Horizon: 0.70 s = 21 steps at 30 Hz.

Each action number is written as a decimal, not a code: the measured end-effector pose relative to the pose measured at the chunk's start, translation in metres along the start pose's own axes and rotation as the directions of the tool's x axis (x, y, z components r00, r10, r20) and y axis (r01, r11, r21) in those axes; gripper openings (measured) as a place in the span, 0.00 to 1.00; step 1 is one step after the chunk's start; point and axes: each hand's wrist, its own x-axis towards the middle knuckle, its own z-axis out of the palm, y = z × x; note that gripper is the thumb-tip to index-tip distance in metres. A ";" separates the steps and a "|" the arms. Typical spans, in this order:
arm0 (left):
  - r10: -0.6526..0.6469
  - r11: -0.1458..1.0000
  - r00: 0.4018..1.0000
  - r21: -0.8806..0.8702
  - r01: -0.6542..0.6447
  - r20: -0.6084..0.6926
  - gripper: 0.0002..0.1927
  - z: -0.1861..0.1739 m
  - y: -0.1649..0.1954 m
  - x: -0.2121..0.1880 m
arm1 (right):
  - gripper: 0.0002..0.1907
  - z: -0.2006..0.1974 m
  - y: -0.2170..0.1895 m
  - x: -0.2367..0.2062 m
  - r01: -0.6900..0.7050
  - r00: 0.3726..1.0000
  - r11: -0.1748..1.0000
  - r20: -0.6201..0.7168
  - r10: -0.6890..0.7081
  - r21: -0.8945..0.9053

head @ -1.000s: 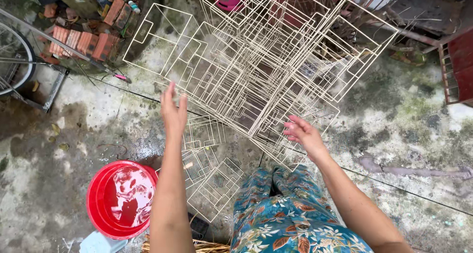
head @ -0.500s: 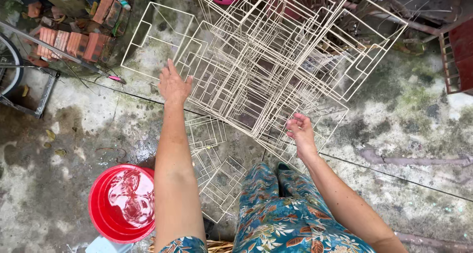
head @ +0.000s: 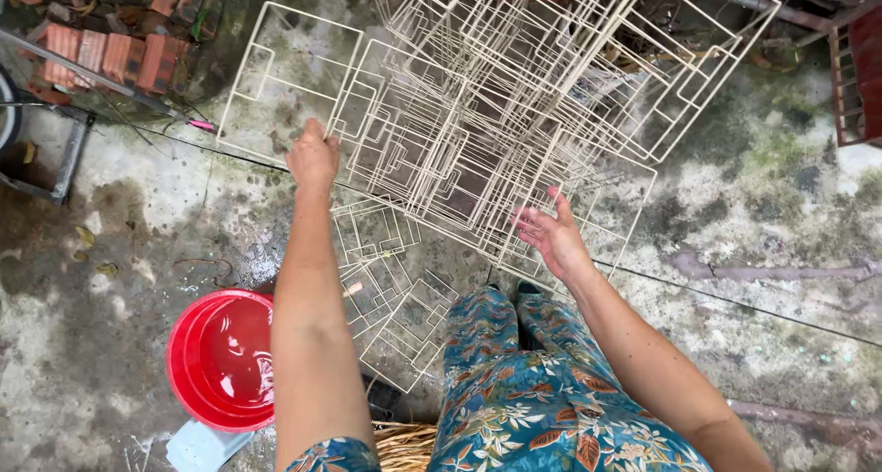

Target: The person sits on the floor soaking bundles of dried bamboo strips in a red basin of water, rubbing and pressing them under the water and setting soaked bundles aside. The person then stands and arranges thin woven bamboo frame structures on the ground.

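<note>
Heap of cream wire frames (head: 514,95), square grids tangled, tilted over wet concrete. Left hand (head: 313,156) clasped on one edge; right hand (head: 549,235) open, fingers spread beneath.

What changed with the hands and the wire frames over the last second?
The left hand went from open to closed on the stacked wire frames. The right hand stayed open at the stack's near edge. The red bucket and bricks kept their places.

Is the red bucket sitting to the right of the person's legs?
No, the red bucket stands on the wet ground beside the left arm, left of the floral trousers.
</note>
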 end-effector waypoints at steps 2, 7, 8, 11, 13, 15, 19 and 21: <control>-0.051 0.990 0.998 -0.131 0.055 0.038 0.16 0.005 -0.007 -0.008 | 0.35 -0.009 0.000 -0.003 0.001 0.999 0.998 0.034 -0.004 0.071; -0.101 0.982 0.994 -0.162 0.092 -0.048 0.14 -0.001 -0.026 -0.047 | 0.31 -0.025 -0.005 -0.027 0.016 0.998 0.995 0.063 -0.022 0.102; -0.099 0.978 0.992 -0.190 0.083 -0.077 0.14 -0.004 -0.028 -0.060 | 0.31 -0.026 -0.007 -0.035 0.023 0.998 0.996 0.062 -0.028 0.083; -0.162 0.958 0.985 -0.248 0.144 -0.051 0.13 -0.016 -0.030 -0.097 | 0.30 -0.030 -0.015 -0.063 0.030 0.999 0.999 0.016 -0.030 -0.010; -0.141 0.973 0.985 -0.195 0.120 -0.097 0.12 -0.027 -0.031 -0.122 | 0.29 -0.035 -0.020 -0.082 0.036 0.999 0.998 0.015 -0.035 -0.051; -0.215 0.946 0.973 -0.267 0.186 -0.084 0.12 -0.037 -0.028 -0.156 | 0.28 -0.047 -0.024 -0.102 0.071 0.997 0.996 0.047 -0.068 -0.056; -0.293 0.906 0.955 -0.309 0.290 0.036 0.12 -0.042 -0.008 -0.215 | 0.29 -0.080 -0.025 -0.129 0.051 0.997 0.992 -0.056 -0.058 -0.115; -0.331 0.862 0.935 -0.362 0.355 0.129 0.12 -0.041 0.001 -0.243 | 0.28 -0.102 -0.020 -0.139 0.081 0.994 0.991 -0.069 -0.088 -0.108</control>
